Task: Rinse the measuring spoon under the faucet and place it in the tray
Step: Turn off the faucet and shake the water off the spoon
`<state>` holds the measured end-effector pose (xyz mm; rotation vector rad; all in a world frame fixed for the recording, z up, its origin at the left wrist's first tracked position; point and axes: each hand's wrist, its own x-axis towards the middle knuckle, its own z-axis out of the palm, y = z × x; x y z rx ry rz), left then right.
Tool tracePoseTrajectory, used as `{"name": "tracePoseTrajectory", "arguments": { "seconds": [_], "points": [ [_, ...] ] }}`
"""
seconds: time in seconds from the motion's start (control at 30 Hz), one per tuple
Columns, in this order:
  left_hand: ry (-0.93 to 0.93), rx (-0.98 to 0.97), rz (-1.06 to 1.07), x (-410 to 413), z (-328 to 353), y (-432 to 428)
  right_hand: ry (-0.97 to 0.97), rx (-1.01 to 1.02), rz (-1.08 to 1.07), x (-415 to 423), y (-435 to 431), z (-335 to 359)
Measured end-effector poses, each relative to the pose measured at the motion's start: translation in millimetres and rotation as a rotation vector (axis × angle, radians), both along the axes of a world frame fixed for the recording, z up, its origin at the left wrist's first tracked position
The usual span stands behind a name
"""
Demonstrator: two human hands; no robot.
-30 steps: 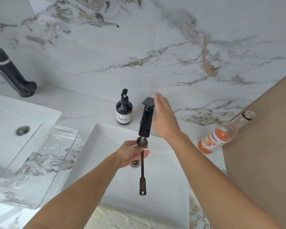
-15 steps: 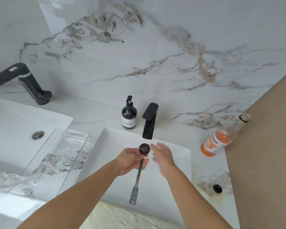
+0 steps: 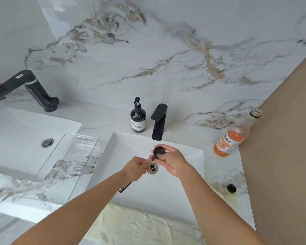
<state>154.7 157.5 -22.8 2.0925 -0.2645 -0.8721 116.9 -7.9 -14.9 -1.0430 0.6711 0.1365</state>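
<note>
The measuring spoon (image 3: 158,151) is held over the middle of the right-hand sink (image 3: 189,188), just below the spout of the black faucet (image 3: 158,122) and above the drain (image 3: 153,167). Its long axis runs on a diagonal: the dark round bowl points up and away toward the faucet at the sink's back edge, and the handle slants down toward the sink's front-left corner, where its perforated end (image 3: 125,187) shows below the left forearm.

The left hand (image 3: 137,167) is closed around the handle just below the bowl. The right hand (image 3: 171,160) is cupped against the bowl, fingers curled around its far side and thumb near its front. Whether water is running cannot be told.

The 2 sinks are white rectangular basins set in a white marble counter with grey and gold veins. A clear tray (image 3: 60,167) with a cut-out handle lies across the strip between them, its left side overhanging the left sink (image 3: 25,131); drops of water sit on it. A dark pump bottle (image 3: 138,119) stands at the back edge, just left of the faucet. A glass bottle of orange liquid (image 3: 234,137) leans at the counter's right edge against a tan panel (image 3: 281,156). A second black faucet (image 3: 30,87) stands behind the left sink. The wall behind is the same veined marble.
</note>
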Motion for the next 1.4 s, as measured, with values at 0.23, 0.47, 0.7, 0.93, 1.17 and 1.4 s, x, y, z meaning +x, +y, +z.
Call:
{"name": "tracePoseTrajectory", "arguments": {
  "seconds": [0.23,0.47,0.7,0.93,1.17,1.4],
  "points": [
    [0.199,-0.136,0.000,-9,19,13,-0.096,-0.061,0.139,-4,2,6],
    [0.437,-0.370,0.033,-24,42,-5,-0.331,0.844,-0.277,2,22,15],
    [0.051,0.037,-0.291,-2,72,21,-0.207,0.672,-0.018,2,17,26],
    [-0.394,0.157,-0.243,-5,83,10,-0.497,1.222,-0.606,2,51,32],
    [-0.839,0.343,-0.235,-5,87,28,-0.319,0.798,-0.545,20,53,51],
    [-1.252,0.358,-0.312,3,98,39,-0.386,0.808,-0.550,24,60,65]
  ]
}}
